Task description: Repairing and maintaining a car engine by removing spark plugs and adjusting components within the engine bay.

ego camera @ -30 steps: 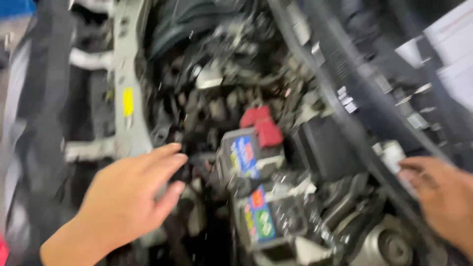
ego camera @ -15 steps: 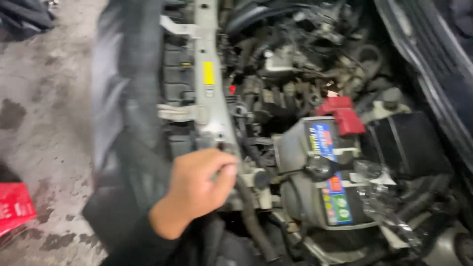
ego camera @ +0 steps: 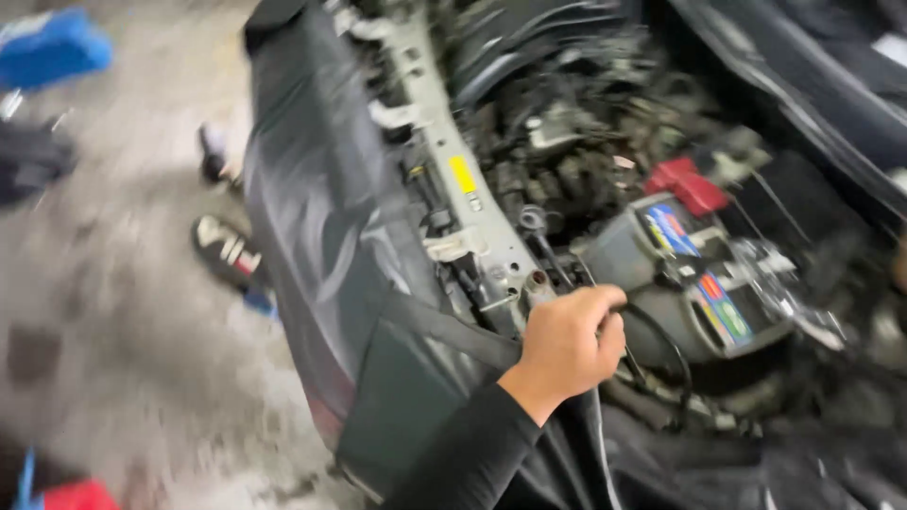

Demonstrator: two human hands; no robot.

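My left hand (ego camera: 567,345), in a black sleeve, sits at the front edge of an open car engine bay. Its fingers are curled around what looks like a thin black cable (ego camera: 675,354) that loops toward the battery. A grey car battery (ego camera: 633,250) with coloured labels lies just right of the hand, with a red terminal cover (ego camera: 685,184) behind it. The grey metal front support (ego camera: 444,132), bearing a yellow sticker (ego camera: 461,175), runs up and away from my knuckles. A skin-coloured sliver at the right edge (ego camera: 898,264) may be my right hand, too blurred to read.
A black protective cover (ego camera: 321,217) drapes over the car's front. Another person's shoes (ego camera: 222,250) stand on the grey concrete floor beside it. A blue object (ego camera: 52,47) lies at top left and a red one (ego camera: 76,496) at bottom left. The engine bay is packed with hoses and parts.
My view has swung left, bringing in the floor and cover. My left hand went from spread open to curled at the bay's front edge. My right hand left the right side of view.
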